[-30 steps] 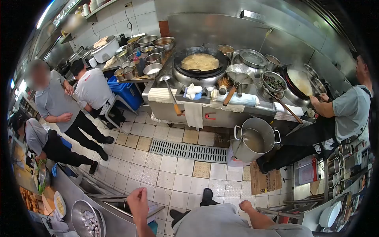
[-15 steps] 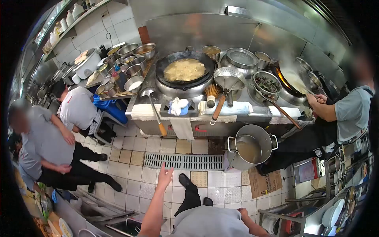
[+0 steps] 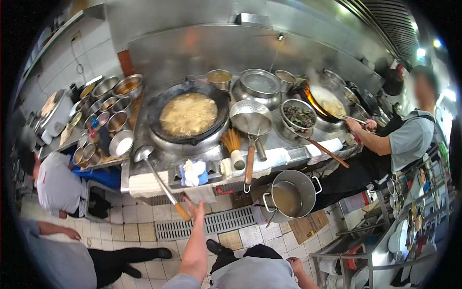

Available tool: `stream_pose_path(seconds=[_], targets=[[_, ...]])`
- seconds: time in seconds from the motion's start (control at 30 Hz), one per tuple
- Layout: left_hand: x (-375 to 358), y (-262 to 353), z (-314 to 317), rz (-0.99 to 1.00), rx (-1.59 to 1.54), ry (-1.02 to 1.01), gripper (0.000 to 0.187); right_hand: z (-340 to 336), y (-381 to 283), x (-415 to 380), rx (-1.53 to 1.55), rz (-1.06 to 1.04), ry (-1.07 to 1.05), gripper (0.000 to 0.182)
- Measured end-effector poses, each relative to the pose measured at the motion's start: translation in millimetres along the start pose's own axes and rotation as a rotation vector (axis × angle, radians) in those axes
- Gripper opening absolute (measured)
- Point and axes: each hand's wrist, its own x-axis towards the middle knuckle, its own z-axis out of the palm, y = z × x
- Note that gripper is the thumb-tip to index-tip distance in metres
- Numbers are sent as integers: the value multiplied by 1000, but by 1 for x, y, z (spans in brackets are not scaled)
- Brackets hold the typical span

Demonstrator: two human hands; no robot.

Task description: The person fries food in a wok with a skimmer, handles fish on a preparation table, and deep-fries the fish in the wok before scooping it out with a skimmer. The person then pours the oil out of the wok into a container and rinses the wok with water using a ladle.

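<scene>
My left hand (image 3: 195, 210) reaches forward with its fingers apart and holds nothing. Closest to it is the wooden handle end of a long ladle (image 3: 163, 185), which overhangs the stove's front edge; I see a small gap between them. A crumpled white cloth (image 3: 193, 172) on a blue one lies just beyond the hand. Low by my right side is my right hand (image 3: 295, 265), its fingers too small and turned away to read. Behind the ladle, a large black wok (image 3: 156, 108) holds bubbling pale yellow liquid (image 3: 188, 114).
A perforated strainer (image 3: 240, 110) and a bamboo brush (image 3: 232, 143) lie right of the wok. A big pot (image 3: 312, 191) stands at the stove's front. At right, a co-worker (image 3: 413, 137) works over a flaming, steaming wok (image 3: 332, 98). Two other people (image 3: 57, 178) are at left.
My view has turned and moved closer to the stove. My left hand has come forward from above the floor drain to beside the ladle handle. The co-worker at left now appears lower in view.
</scene>
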Motion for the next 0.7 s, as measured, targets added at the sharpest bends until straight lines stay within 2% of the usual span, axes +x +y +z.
stream_pose_path(seconds=[0.03, 0.07, 0.1, 0.13, 0.17, 0.2, 0.23, 0.27, 0.33, 0.37, 0.43, 0.47, 0.5, 0.57, 0.6, 0.67, 0.7], targets=[[8, 4, 4, -130, -132, 38, 83, 2, -15, 5, 106, 99, -25, 23], [15, 9, 7, -262, -262, 78, 81, -2, -42, 10, 112, 105, -6, 23], [21, 12, 8, -259, -267, 60, 81, -9, -76, 15, 270, 233, -42, 24], [27, 15, 8, -361, -286, 0, 80, -18, -110, 21, 430, 359, -80, 25], [30, 15, 10, -465, -302, -58, 78, -25, -146, 28, 452, 302, -113, 36], [34, 9, 19, -425, -303, -13, 65, -22, -161, 49, 532, 243, -162, 37], [36, 3, 22, -423, -302, -23, 65, -14, -178, 71, 582, 196, -175, 37], [38, 2, 23, -452, -346, -71, 54, -7, -199, 88, 632, 149, -192, 37], [29, 11, 19, -466, -370, -91, 28, 1, -266, 116, 519, -91, -296, 41], [23, 11, 16, -467, -364, -72, 28, 20, -276, 134, 570, -248, -297, 44], [9, 4, -3, -421, -161, -168, 30, 44, -317, 151, 788, -226, -355, 52], [6, -28, -5, -398, -63, -158, 35, 45, -353, 147, 943, -35, -407, 56], [2, -38, -16, -312, 186, -218, 37, 47, -387, 141, 1027, 97, -410, 52], [-25, -5, -39, -359, 184, -310, 36, 72, -388, 176, 1151, 125, -642, 41], [-24, -17, -45, -357, 183, -277, 36, 72, -396, 177, 1213, 122, -684, 32], [-43, -32, -56, -92, 299, -277, 31, 71, -408, 185, 1179, 121, -705, 30], [-49, -33, -61, -105, 298, -252, 31, 70, -411, 189, 1151, 125, -690, 29]])
